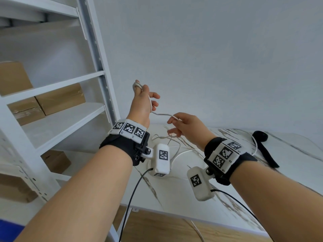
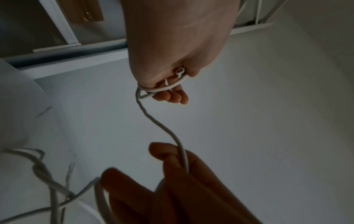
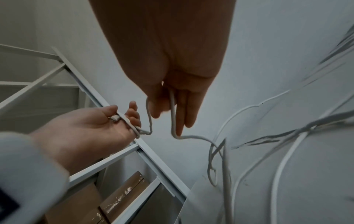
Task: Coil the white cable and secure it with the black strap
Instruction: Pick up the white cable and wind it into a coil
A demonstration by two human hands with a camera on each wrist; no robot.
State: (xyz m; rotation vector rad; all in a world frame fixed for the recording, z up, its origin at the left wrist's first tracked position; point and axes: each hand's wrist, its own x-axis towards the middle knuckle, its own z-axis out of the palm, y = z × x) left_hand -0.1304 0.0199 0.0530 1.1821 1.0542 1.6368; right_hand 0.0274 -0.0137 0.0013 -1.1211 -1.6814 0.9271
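Head view showed the left hand (image 1: pixel 142 103) raised above the marbled table (image 1: pixel 183 194), the white cable (image 1: pixel 163 114) looped round its thumb and fingers. The right hand (image 1: pixel 185 126) pinched the cable just beside it, the rest trailing loose onto the table. The black strap (image 1: pixel 263 145) lay on the table's far right, well apart from both hands. White shelving (image 1: pixel 70 105) on the left held cardboard boxes (image 1: pixel 59 98).

Left wrist view showed the cable's plug end tucked under the thumb, two turns wound round the curled fingers (image 2: pixel 172 95).

Right wrist view showed thumb and forefinger (image 3: pixel 180 115) closed on the cable, and taped boxes on the lower shelves.
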